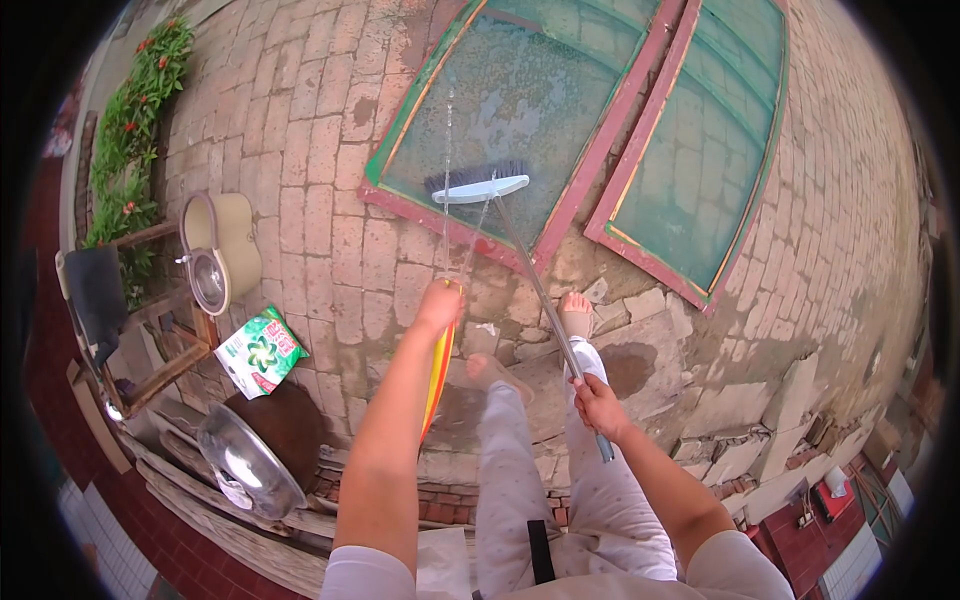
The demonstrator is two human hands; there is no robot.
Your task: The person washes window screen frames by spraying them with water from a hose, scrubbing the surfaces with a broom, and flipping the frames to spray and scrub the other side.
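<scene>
My left hand is closed round the end of a yellow and red hose, and water streams away from it over the left framed screen. The fingers of my right hand are wrapped round the metal handle of a brush. Its light blue head with dark bristles rests on the wet green mesh near the lower edge of that screen. A second screen in a red and green frame lies just to the right.
Brick paving surrounds the screens. At the left are flowering plants, a beige basin, a green and white packet and a metal bowl. Broken slabs lie at the right. My bare feet are below the screens.
</scene>
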